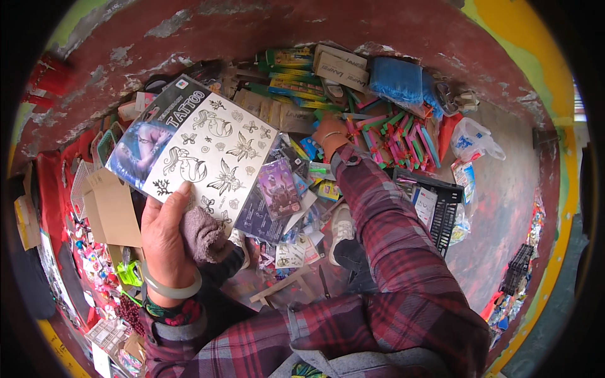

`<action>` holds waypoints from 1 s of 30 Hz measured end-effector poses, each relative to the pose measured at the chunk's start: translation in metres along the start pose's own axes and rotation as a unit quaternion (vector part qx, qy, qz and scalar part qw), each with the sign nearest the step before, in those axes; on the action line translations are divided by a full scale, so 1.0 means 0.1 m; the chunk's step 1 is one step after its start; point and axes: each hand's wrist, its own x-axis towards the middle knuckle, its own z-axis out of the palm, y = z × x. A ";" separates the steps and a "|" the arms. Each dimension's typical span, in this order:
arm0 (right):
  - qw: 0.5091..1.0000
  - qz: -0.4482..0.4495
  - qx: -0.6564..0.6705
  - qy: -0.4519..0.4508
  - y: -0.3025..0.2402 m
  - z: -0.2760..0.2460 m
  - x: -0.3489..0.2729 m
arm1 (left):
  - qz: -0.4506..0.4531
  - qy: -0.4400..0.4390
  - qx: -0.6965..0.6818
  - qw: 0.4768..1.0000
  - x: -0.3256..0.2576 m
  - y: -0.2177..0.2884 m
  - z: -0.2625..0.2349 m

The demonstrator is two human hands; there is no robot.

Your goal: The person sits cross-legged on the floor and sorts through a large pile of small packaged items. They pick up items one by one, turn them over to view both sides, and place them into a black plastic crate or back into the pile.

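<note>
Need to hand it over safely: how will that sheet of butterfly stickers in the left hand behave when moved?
The sticker sheet looks thin and glossy, so probably light, bendy, and slippery. The left hand pinches only its lower edge, yet it stays fairly flat, suggesting a card backing.

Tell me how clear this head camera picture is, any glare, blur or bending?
Head view: even daylight, no hard shadows; the tattoo sheet in the left hand is sharp, with slight sheen on its wrapper; the right hand among the piled packets is smaller and softer; strong fisheye bending, black corners at the rim.

Worn red wall, grey floor

A dark red wall point(265, 25) with peeling, flaking paint curves above; bare grey concrete floor point(504, 208) lies right, under even daylight.
</note>
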 end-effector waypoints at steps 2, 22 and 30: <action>0.999 0.033 0.015 0.003 0.11 -0.16 0.01 | 0.003 -0.003 -0.003 1.000 -0.01 0.01 0.00; 0.898 0.055 0.422 -0.108 0.88 -1.73 0.04 | -0.031 -0.049 -0.069 0.996 -0.09 0.07 -0.11; 0.665 -0.006 0.739 -0.110 1.07 -1.74 0.15 | 0.015 -0.055 -0.051 0.997 -0.04 0.04 -0.09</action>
